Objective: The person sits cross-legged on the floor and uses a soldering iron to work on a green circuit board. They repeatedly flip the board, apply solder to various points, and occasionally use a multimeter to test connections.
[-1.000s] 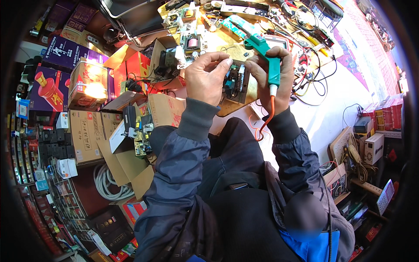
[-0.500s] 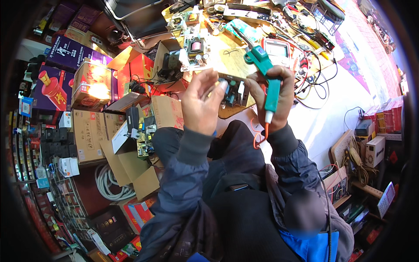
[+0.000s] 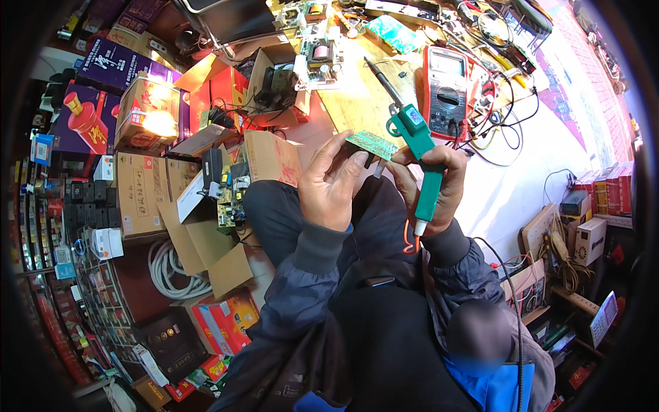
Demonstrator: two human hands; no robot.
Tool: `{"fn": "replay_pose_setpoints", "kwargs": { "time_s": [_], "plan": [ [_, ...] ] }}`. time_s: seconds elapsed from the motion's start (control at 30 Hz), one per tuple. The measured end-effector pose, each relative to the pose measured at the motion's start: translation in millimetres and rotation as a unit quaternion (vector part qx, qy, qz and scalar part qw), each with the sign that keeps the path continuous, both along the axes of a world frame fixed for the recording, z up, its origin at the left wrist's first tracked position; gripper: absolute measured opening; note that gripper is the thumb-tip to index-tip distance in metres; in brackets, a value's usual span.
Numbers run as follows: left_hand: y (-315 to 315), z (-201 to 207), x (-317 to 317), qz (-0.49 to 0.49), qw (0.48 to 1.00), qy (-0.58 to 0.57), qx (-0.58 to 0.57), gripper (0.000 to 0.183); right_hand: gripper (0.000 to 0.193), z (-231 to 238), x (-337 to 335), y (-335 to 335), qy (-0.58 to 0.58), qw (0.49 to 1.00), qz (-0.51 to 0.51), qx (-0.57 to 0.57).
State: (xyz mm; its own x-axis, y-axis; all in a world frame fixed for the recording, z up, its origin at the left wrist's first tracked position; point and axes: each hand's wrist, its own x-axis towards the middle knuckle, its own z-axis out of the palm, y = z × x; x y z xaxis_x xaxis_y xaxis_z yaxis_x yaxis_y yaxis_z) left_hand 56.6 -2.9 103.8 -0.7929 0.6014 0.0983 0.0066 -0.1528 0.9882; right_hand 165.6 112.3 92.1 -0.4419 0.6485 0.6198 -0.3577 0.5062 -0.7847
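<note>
A small circuit board [image 3: 373, 145] is held over my lap, its green soldered face turned up and dark parts hanging beneath it. My left hand [image 3: 331, 184] grips its left end between thumb and fingers. In my right hand [image 3: 439, 180] is a green soldering gun [image 3: 420, 141] with a trigger loop, its long metal tip pointing up and left over the table. An orange cord leaves its lower end. The thumb and fingertips of that hand also reach the board's right end. The tip is apart from the board.
A red-rimmed multimeter [image 3: 445, 93] with leads lies on the wooden table [image 3: 347, 103]. Larger circuit boards [image 3: 321, 55] stand at its far left. Tangled cables [image 3: 504, 103] and tools cover the right side. Cardboard boxes [image 3: 141, 196] are stacked on the left, beside coiled white hose [image 3: 171, 271].
The circuit board has turned over from its component side to its soldered side. My hands have come slightly lower, and the view has shifted, with the multimeter now showing fully.
</note>
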Motion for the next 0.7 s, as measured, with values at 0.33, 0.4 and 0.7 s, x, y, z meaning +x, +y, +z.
{"fn": "replay_pose_setpoints", "kwargs": {
  "time_s": [0.33, 0.4, 0.7],
  "plan": [
    [-15.2, -13.5, 0.1, 0.009, 0.994, 0.107, -0.02, 0.04, 0.058, -11.6, 15.8, -15.3, -0.007, 1.0, 0.009, -0.021],
    [-21.5, -14.7, 0.7, 0.008, 0.986, 0.163, -0.034, 0.04, 0.058, -14.8, 21.2, -17.0, -0.005, 0.999, 0.025, -0.024],
    [-23.1, -16.8, 8.4, -0.009, 0.984, 0.176, -0.008, 0.041, 0.058, -20.8, 29.8, -18.5, 0.004, 0.999, 0.031, -0.022]
  ]
}}
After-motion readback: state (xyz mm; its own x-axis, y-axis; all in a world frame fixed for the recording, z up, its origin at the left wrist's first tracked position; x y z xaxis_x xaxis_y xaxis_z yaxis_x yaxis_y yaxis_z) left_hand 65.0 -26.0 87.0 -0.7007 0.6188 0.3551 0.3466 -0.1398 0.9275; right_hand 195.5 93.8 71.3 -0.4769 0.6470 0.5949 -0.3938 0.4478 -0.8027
